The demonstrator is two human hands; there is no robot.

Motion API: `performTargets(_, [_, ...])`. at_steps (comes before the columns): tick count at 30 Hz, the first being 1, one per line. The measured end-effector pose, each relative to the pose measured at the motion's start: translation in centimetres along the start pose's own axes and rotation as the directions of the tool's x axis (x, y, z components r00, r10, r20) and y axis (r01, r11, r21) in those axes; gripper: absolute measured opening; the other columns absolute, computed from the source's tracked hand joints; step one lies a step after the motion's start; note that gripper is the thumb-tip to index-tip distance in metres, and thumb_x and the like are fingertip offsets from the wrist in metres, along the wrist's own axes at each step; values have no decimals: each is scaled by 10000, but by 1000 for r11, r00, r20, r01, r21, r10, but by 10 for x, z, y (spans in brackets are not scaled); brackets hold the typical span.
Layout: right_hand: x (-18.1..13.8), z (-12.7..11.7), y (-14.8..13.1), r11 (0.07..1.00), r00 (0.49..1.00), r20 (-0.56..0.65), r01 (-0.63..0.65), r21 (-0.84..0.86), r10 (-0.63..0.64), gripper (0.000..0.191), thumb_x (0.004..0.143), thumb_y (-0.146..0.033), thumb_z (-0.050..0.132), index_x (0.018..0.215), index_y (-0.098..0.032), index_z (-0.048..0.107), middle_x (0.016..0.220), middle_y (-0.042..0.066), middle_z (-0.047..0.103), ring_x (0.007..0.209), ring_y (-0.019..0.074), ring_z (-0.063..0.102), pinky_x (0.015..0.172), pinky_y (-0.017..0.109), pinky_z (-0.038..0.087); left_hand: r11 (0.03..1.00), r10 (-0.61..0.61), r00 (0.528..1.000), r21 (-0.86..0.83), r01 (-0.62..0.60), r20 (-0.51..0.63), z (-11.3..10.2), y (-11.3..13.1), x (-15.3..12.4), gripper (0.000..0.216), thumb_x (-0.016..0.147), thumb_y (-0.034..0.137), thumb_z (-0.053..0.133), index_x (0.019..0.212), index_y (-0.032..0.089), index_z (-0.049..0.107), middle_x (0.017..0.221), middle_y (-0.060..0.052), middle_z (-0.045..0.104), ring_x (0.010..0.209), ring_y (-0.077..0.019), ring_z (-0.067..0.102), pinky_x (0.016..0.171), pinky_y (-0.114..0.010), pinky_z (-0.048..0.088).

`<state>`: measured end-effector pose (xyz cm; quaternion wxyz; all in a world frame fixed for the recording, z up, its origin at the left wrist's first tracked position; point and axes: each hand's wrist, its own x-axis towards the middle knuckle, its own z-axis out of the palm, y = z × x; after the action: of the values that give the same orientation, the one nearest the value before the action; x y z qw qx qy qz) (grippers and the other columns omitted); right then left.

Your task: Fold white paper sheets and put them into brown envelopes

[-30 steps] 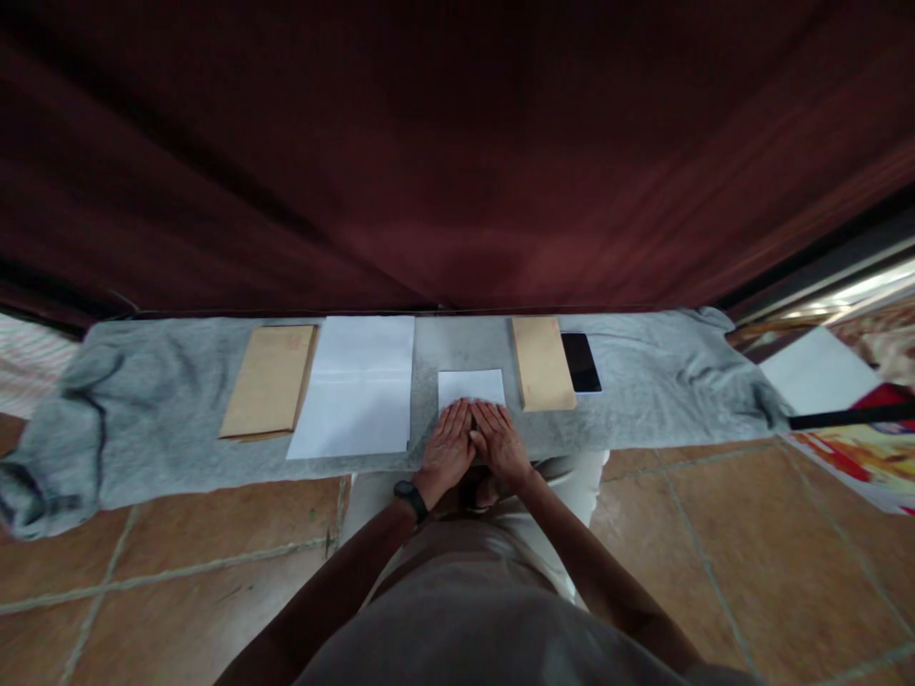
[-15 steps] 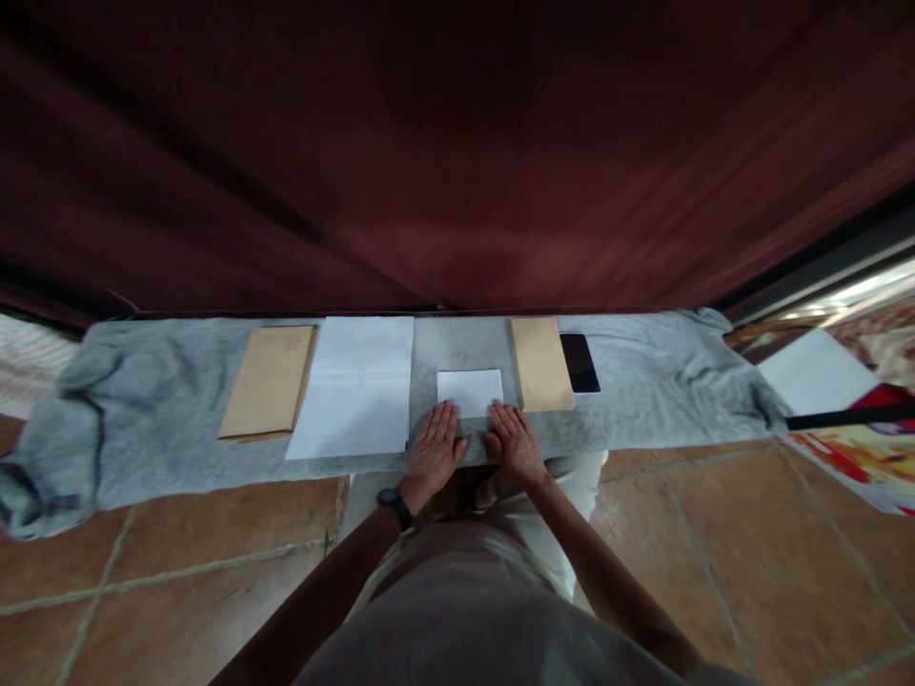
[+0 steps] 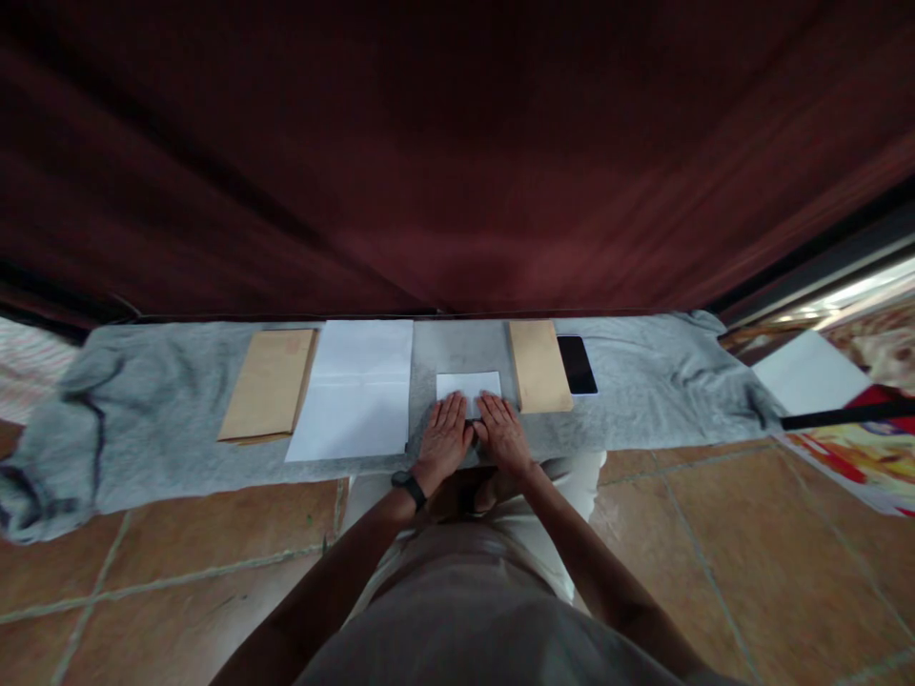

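Note:
A small folded white sheet of paper (image 3: 468, 383) lies on the grey cloth in front of me. My left hand (image 3: 444, 435) rests flat over its near left part, fingers stretched forward. Over the near right part lies my right hand (image 3: 502, 431), also flat, its thumb close to the left one. Both hands hide the lower portion of the paper. Left of them is a stack of larger white paper (image 3: 354, 391), with a crease line across it. To the right sits a brown envelope stack (image 3: 541, 367).
Another pile of brown envelopes (image 3: 268, 384) lies at the far left. A dark-screened phone (image 3: 577, 364) touches the right envelopes. The grey cloth (image 3: 650, 381) covers a narrow bench against a dark red surface (image 3: 457, 191). Printed packaging (image 3: 864, 448) lies at far right.
Both hands have moved inward and slightly forward onto the small folded paper, covering more of it. The stacks and phone stay where they were.

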<state>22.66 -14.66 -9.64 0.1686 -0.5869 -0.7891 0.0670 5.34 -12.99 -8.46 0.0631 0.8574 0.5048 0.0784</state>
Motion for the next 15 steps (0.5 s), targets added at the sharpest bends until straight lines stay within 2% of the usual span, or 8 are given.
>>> performTargets(11, [-8, 8, 11, 999, 996, -75, -49, -20, 48, 539, 1066, -354, 377, 1544, -105, 404, 1579, 156, 447, 1479, 280, 393, 1217, 487, 325, 996, -85, 996, 33, 86, -31, -1, -22, -2, 648, 1013, 392, 374, 1549, 27, 362, 1622, -199, 346, 1537, -298, 280, 1255, -500, 258])
performTargets(15, [5, 6, 4, 999, 997, -66, -49, -19, 48, 525, 1065, -344, 379, 1534, -115, 431, 1561, 152, 475, 1473, 266, 408, 1228, 482, 304, 999, -33, 997, 13, 34, -71, 0, -17, 8, 627, 1003, 321, 360, 1573, 61, 327, 1620, -177, 365, 1540, -274, 277, 1259, -495, 253])
